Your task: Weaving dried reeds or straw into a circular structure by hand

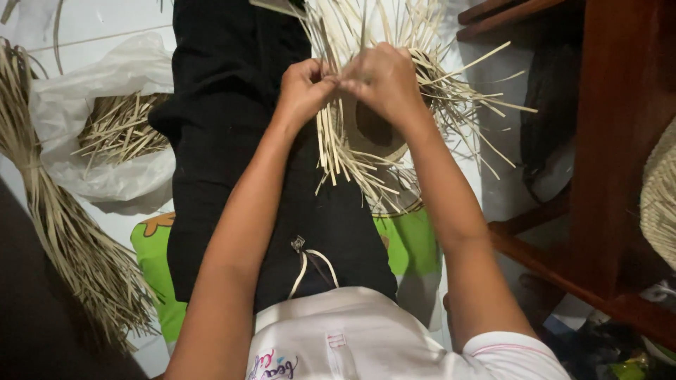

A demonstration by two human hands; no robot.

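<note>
At upper centre of the frame I see the half-woven straw piece (373, 134), loose strands fanning out. My left hand (304, 88) and right hand (384, 79) both pinch strands at its rim. I judge a slack pinch could let the weave loosen; the straw bundle (63, 232) lies far left.

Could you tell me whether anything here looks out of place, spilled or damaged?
Nothing stands out. Both hands pinch pale straw strands of an unfinished woven piece; its loose ends splay outward. Cut straw sits contained in the white bag.
</note>
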